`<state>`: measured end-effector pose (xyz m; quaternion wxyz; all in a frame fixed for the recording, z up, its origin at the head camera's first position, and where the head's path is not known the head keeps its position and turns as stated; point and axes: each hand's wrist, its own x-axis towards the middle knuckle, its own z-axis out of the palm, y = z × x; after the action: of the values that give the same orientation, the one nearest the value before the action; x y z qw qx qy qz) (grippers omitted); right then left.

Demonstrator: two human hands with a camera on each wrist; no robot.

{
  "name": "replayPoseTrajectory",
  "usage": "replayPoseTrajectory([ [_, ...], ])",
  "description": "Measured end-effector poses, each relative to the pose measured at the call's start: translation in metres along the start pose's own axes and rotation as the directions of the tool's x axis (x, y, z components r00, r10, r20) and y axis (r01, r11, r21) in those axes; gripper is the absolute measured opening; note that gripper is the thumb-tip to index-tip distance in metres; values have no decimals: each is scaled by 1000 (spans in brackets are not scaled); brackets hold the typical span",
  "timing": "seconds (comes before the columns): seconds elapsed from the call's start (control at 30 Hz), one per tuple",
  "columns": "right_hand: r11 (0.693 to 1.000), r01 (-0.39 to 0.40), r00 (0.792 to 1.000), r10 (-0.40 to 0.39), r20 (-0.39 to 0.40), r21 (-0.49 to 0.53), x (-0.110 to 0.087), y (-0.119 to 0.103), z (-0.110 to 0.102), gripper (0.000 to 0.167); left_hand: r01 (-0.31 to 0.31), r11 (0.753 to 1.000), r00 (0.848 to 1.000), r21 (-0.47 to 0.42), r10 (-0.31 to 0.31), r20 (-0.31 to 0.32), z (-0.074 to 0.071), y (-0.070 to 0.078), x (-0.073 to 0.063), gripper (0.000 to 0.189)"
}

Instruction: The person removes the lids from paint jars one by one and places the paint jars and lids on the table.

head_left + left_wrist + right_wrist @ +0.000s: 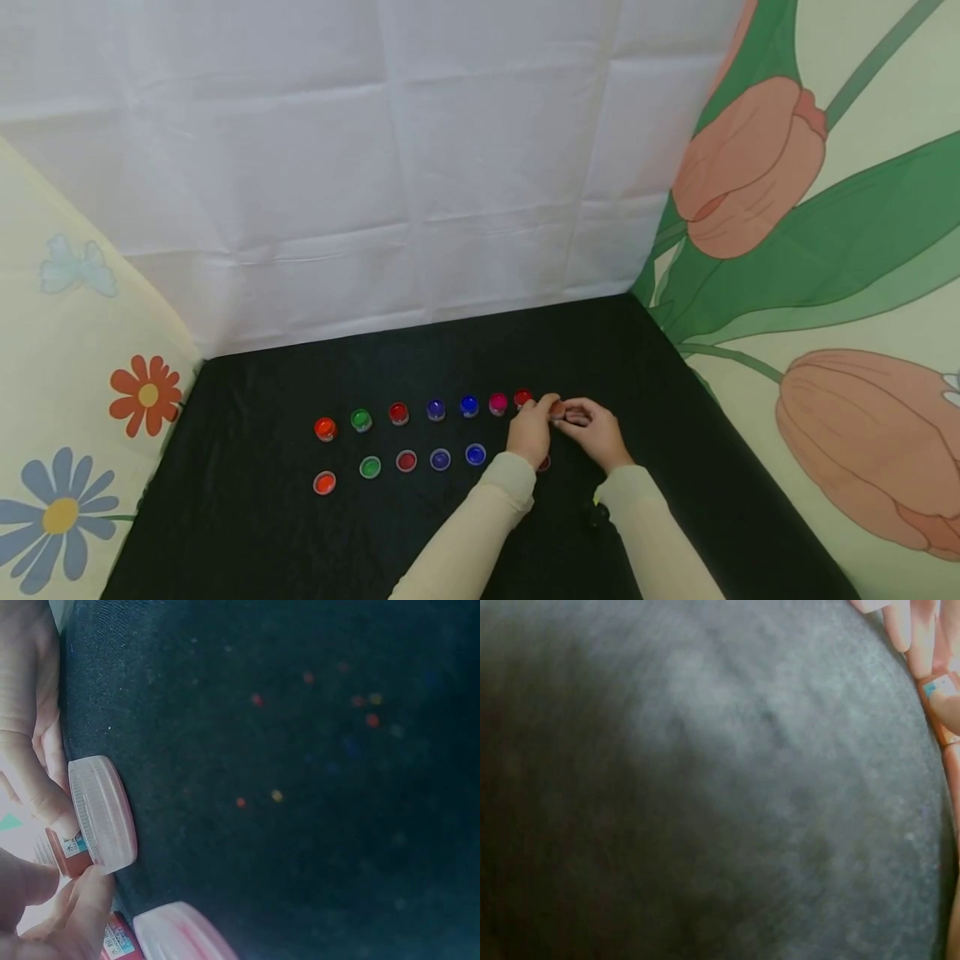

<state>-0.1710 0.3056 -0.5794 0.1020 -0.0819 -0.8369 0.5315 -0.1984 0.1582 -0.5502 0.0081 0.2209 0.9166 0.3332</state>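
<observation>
At the right end of the back row, both hands meet around a small brown paint jar (557,410). My left hand (529,432) pinches it from the left, its fingers beneath the jar's edge in the left wrist view. From the other side my right hand (596,435) grips it, the thumb lying over the label of the brown jar (71,851). A clear ridged lid (103,814) overlaps this jar in that view. Next to the left hand stands a red paint jar (522,397). In the right wrist view the brown jar (939,688) shows only partly between fingers.
Several open paint jars line the back row, from an orange jar (325,429) to a magenta jar (498,404). A front row of round lids, including an orange lid (324,482) and a blue lid (476,454), lies on the black cloth (247,525). The left sleeve partly hides a red lid (545,463).
</observation>
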Motion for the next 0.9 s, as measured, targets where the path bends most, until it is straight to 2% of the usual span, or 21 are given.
replayPoseTrajectory([
  [0.23,1000,-5,1000,5,2,-4,0,-1,0,27,12,1000,1000,20,-12,-14,4,-1,3,28],
  [0.43,1000,-11,1000,11,0,-3,0,-1,-1,27,41,999,999,-9,-41,-25,5,-2,4,27],
  [0.7,1000,25,1000,-25,-10,-15,1,2,-1,28,-1,1000,1000,-15,1,-10,5,-5,2,37],
  [0.9,1000,17,1000,-18,-11,-25,1,0,0,28,13,1000,1000,-11,-13,-14,4,-4,1,32],
])
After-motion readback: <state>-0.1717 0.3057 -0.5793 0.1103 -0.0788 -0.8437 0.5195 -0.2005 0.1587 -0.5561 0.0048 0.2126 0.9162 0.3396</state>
